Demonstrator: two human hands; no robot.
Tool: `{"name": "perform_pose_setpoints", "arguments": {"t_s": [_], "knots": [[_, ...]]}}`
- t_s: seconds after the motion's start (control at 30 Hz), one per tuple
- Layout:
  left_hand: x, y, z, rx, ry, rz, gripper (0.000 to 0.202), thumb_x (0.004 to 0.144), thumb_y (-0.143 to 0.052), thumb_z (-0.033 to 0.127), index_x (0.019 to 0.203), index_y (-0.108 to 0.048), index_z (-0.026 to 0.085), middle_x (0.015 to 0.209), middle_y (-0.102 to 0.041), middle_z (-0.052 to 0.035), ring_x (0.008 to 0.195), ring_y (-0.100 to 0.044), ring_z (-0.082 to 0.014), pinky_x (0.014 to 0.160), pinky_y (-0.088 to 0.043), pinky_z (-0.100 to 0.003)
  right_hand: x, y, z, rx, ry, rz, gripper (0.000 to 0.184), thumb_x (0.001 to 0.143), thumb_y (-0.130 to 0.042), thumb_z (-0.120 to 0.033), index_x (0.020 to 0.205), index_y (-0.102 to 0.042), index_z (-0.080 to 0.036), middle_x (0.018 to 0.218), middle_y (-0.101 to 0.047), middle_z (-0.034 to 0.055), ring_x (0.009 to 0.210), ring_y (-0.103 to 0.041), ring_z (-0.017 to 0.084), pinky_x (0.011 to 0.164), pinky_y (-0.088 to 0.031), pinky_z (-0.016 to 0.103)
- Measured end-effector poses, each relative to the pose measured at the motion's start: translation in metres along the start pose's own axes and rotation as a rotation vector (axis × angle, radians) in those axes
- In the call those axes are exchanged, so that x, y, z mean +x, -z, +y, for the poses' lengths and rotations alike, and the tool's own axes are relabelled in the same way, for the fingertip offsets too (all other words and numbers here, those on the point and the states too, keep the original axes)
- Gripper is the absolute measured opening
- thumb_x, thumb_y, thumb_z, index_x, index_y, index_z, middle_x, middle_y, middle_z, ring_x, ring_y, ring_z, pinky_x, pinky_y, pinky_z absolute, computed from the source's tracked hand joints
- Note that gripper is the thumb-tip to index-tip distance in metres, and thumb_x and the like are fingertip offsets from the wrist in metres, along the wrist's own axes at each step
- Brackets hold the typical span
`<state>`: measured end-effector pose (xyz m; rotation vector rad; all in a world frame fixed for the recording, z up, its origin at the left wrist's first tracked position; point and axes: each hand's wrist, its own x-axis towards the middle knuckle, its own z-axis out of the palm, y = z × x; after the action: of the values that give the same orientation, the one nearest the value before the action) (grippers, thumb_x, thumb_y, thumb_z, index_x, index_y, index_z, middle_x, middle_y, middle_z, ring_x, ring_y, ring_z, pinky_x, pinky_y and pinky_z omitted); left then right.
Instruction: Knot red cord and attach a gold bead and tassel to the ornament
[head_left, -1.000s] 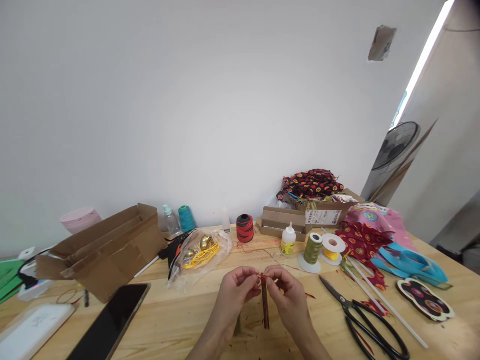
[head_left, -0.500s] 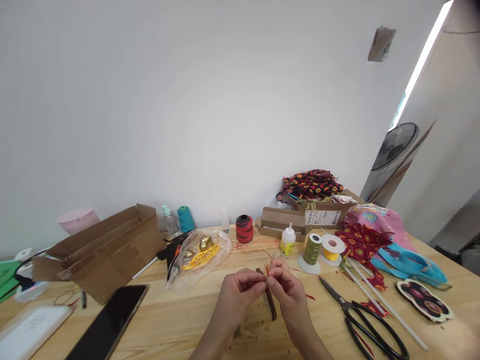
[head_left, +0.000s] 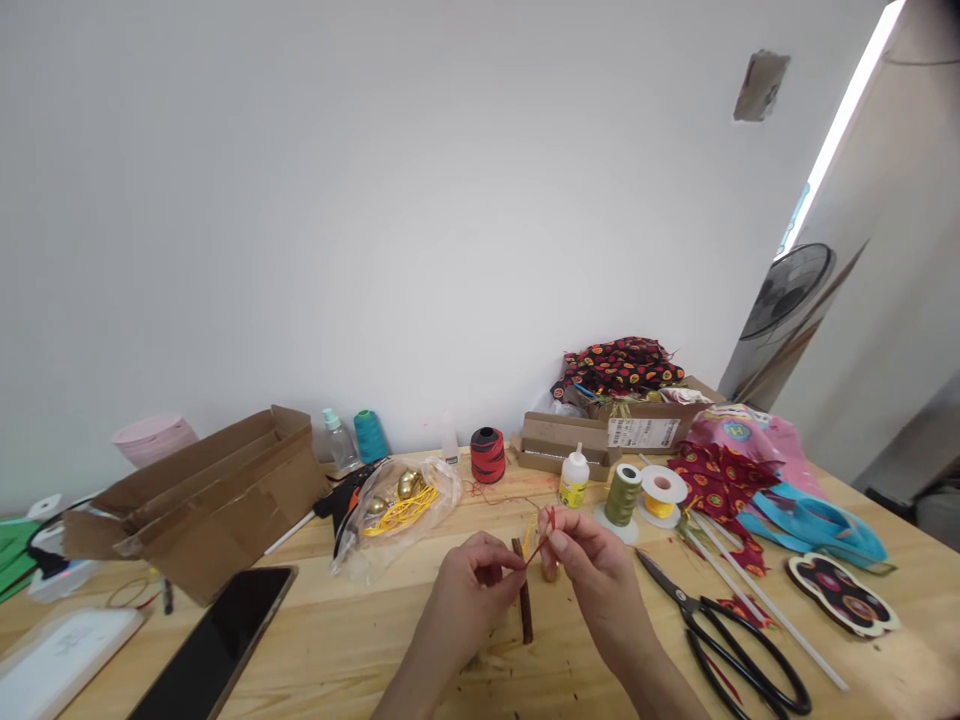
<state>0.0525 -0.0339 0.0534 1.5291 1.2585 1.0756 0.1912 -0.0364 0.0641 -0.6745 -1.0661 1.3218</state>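
Over the middle of the table, my left hand (head_left: 474, 590) pinches one end of a thin red cord (head_left: 537, 550). The cord runs slanting up to my right hand (head_left: 592, 560), whose thumb and fingers are closed on its other part, where a small loop stands up. A narrow dark brown stick (head_left: 526, 612) shows just beside my left fingertips; whether they also touch it I cannot tell. A bit of yellow strand shows beside the cord. Scissors (head_left: 701, 605) with black handles lie to the right of my right hand.
Behind my hands stand a red-and-black thread spool (head_left: 488, 458), a glue bottle (head_left: 574, 480) and a green spool (head_left: 622, 495). A plastic bag (head_left: 435, 490) with golden bells, a cardboard box (head_left: 232, 500) and a phone (head_left: 217, 640) are leftward. White sticks (head_left: 787, 625) and fabric (head_left: 727, 490) lie right.
My hands have moved apart slightly, my right hand going right, and the red cord now stretches between them. The brown stick's lower end has shifted left and stands more upright in view.
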Motion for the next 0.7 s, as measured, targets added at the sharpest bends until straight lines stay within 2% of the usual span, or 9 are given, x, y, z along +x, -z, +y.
{"name": "perform_pose_setpoints", "arguments": {"t_s": [0.1,0.2,0.3,0.43,0.57,0.7], "knots": [[-0.003,0.001,0.008,0.062,-0.025,-0.015,0.006,0.063,-0.058,0.014,0.062,-0.064,0.016,0.064,-0.053,-0.0003,0.056,-0.043,-0.0126,0.052,-0.033,-0.023,0.002,-0.003,-0.005,0.044,-0.004,-0.009,0.012,0.074,-0.059,-0.027,0.070,-0.056,-0.016,0.058,-0.052,-0.0029,0.053,-0.045,0.009,0.054,-0.037,0.021],[-0.007,0.002,0.016,0.057,-0.068,-0.076,0.010,0.061,-0.056,0.009,0.062,-0.060,0.018,0.076,-0.057,-0.0016,0.072,-0.051,-0.0160,0.064,-0.037,-0.025,0.005,-0.009,-0.013,0.014,-0.026,-0.024,0.014,0.074,-0.059,-0.028,0.069,-0.055,-0.016,0.057,-0.054,-0.0030,0.048,-0.045,0.007,0.049,-0.038,0.020],[-0.009,-0.001,0.019,-0.086,-0.046,-0.151,0.013,0.060,-0.058,0.007,0.067,-0.058,0.018,0.080,-0.060,-0.0014,0.082,-0.054,-0.0184,0.075,-0.039,-0.028,0.012,-0.017,-0.026,-0.052,-0.069,-0.102,0.016,0.073,-0.058,-0.028,0.067,-0.051,-0.016,0.061,-0.058,-0.0019,0.044,-0.046,0.007,0.046,-0.039,0.021],[-0.010,-0.004,0.015,-0.334,0.045,-0.225,0.010,0.064,-0.063,0.016,0.072,-0.058,0.017,0.079,-0.065,-0.0030,0.077,-0.058,-0.0184,0.073,-0.042,-0.029,0.026,-0.023,-0.037,-0.077,-0.098,-0.177,0.016,0.072,-0.058,-0.030,0.069,-0.050,-0.016,0.060,-0.059,-0.0024,0.041,-0.049,0.007,0.040,-0.038,0.019],[-0.010,-0.003,0.011,-0.430,0.135,-0.157,0.015,0.065,-0.066,0.022,0.078,-0.064,0.015,0.080,-0.070,-0.0059,0.074,-0.062,-0.0183,0.069,-0.046,-0.029,0.037,-0.022,-0.036,-0.075,-0.069,-0.164,0.015,0.072,-0.060,-0.028,0.068,-0.052,-0.015,0.056,-0.059,-0.0031,0.043,-0.051,0.006,0.044,-0.039,0.018],[-0.009,-0.001,0.007,-0.464,0.199,-0.086,0.022,0.059,-0.071,0.025,0.079,-0.068,0.016,0.076,-0.072,-0.0042,0.069,-0.064,-0.0171,0.066,-0.049,-0.026,0.044,-0.017,-0.029,0.023,-0.126,-0.110,0.015,0.069,-0.063,-0.026,0.069,-0.054,-0.014,0.059,-0.061,-0.0023,0.045,-0.051,0.005,0.046,-0.038,0.016]]}}
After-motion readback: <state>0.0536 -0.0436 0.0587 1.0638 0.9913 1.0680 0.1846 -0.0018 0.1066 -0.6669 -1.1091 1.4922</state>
